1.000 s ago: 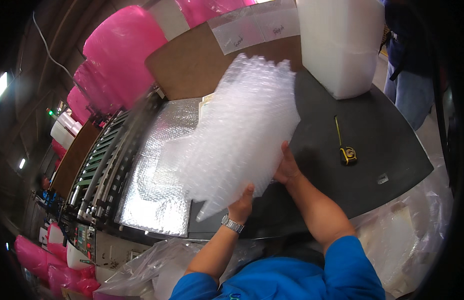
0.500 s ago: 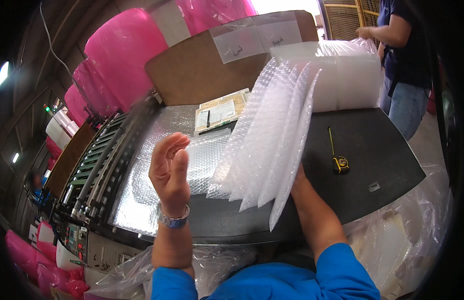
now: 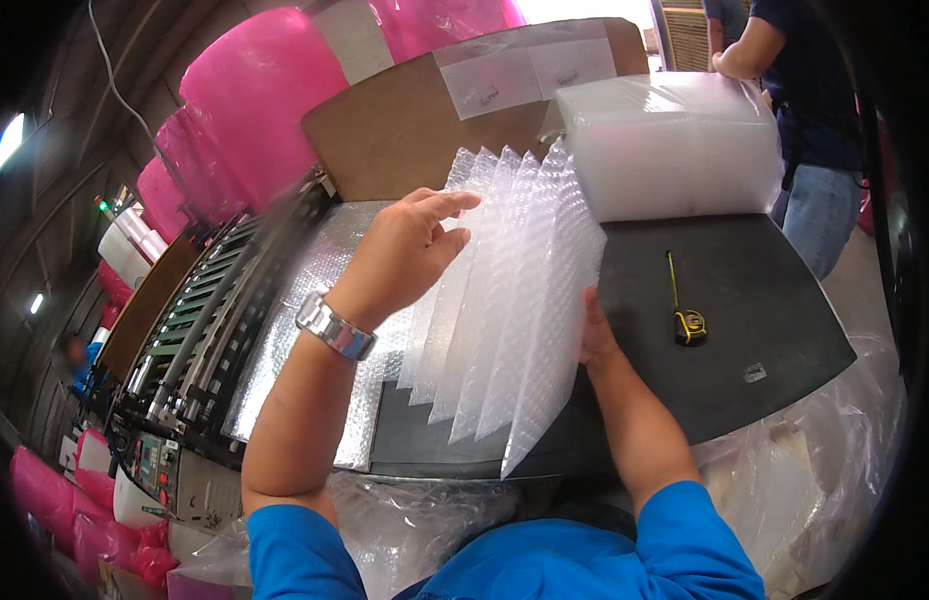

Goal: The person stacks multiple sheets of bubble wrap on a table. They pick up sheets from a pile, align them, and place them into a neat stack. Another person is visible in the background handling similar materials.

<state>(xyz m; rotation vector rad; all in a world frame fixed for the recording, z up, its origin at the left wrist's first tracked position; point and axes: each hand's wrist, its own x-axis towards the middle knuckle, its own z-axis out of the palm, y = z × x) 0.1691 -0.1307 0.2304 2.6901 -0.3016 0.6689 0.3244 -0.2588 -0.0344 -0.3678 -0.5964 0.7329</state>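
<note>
- Dark table (image 3: 705,385): filled the middle of our view, its right side curving in the fisheye.
- Pink bundles (image 3: 260,90): stood beyond the table, to the far left.
- Brown board (image 3: 375,150): we saw it upright along the table's far edge.
- Wrapped pack (image 3: 685,160): pale, blocky, at the far right of the tabletop.
- Silvery bubble sheet (image 3: 285,345): lay flat at the left, partly covered.
- Bubble-wrap sheets (image 3: 530,300): clear, raised over the table's middle, tilted and fanned, pointed corners showing.
- Left hand (image 3: 405,250): at the fan's upper left, thumb and fingers apart; we could not tell whether it touched.
- Right hand (image 3: 594,335): clamped on the sheets' right edge, fingers mostly hidden.
- Tape measure (image 3: 691,328): yellow and black, blade out, right of the sheets.
- Wristwatch (image 3: 337,326): silver, on the left wrist.
</note>
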